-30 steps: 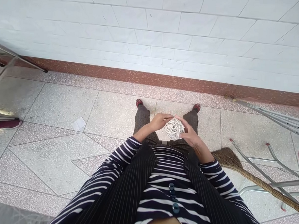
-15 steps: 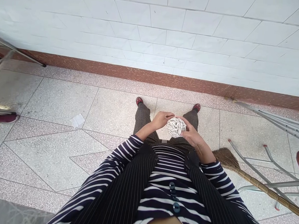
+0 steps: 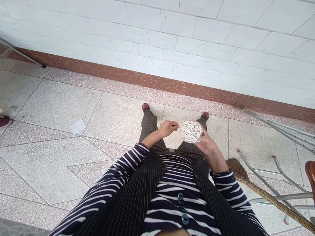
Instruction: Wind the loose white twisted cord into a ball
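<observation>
In front of my waist, my right hand (image 3: 207, 144) is wrapped around the right side of a white ball of yarn (image 3: 191, 132) with thin dark flecks. Just to the left of the ball, my left hand (image 3: 168, 129) is closed in a pinch. A short strand of yarn (image 3: 181, 124) runs from its fingertips to the upper left of the ball. The fingers of my right hand are partly hidden behind the ball.
A straw broom (image 3: 237, 169) lies to my right, by a metal-legged stool (image 3: 259, 169). Folded metal legs (image 3: 283, 127) lean near the tiled wall (image 3: 165, 39). White paper (image 3: 77, 126) lies on the floor at left, and a dark red shoe (image 3: 1, 122) is beyond it.
My left hand has drawn away from the ball to the left, with a strand now stretched between them. The ball has turned and shifted slightly right with my right hand.
</observation>
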{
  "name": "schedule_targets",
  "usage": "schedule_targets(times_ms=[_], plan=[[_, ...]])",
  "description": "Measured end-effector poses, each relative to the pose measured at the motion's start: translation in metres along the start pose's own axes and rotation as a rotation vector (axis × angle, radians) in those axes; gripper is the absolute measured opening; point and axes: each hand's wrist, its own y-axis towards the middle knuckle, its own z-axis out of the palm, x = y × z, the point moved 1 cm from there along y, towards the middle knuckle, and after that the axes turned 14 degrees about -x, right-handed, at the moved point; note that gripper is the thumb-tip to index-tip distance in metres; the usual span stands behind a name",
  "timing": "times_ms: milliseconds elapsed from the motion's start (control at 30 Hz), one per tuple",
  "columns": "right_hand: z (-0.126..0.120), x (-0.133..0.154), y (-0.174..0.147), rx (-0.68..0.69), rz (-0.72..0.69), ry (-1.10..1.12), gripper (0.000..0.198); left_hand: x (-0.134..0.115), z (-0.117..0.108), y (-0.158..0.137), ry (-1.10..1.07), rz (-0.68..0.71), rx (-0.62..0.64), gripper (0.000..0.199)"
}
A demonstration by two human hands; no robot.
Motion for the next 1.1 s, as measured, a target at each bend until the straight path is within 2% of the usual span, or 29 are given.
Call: schedule_targets(times_ms=[100, 233, 467, 533, 633, 733, 867, 933, 1033, 1100], plan=[[-0.004, 0.012, -0.004, -0.035, -0.075, -0.006, 0.079, 0.011, -0.002, 0.000, 0.056, -0.023, -0.011, 0.033], [-0.003, 0.037, -0.017, -0.049, -0.169, -0.059, 0.080, 0.019, -0.002, 0.004, 0.020, -0.056, -0.038, 0.024], [0.015, 0.091, -0.051, -0.080, -0.332, -0.114, 0.080, 0.022, 0.000, 0.028, 0.002, -0.072, -0.070, 0.027], [0.021, 0.107, -0.061, -0.103, -0.439, -0.084, 0.073, 0.027, 0.000, 0.035, -0.001, -0.089, -0.068, 0.028], [0.029, 0.132, -0.070, -0.213, -0.584, 0.050, 0.067, 0.036, -0.001, 0.043, -0.048, -0.112, -0.090, 0.029], [0.034, 0.150, -0.071, -0.290, -0.676, 0.163, 0.073, 0.040, -0.003, 0.049, -0.084, -0.082, -0.151, 0.024], [0.040, 0.154, -0.075, -0.265, -0.742, 0.147, 0.077, 0.042, 0.003, 0.052, -0.088, -0.047, -0.149, 0.021], [0.043, 0.149, -0.081, -0.281, -0.730, 0.092, 0.067, 0.045, 0.012, 0.051, -0.080, -0.097, -0.122, 0.030], [0.052, 0.143, -0.088, -0.308, -0.732, 0.015, 0.054, 0.049, 0.032, 0.048, -0.064, -0.138, -0.067, 0.054], [0.060, 0.145, -0.091, -0.288, -0.737, -0.011, 0.050, 0.050, 0.045, 0.046, -0.051, -0.140, -0.052, 0.052]])
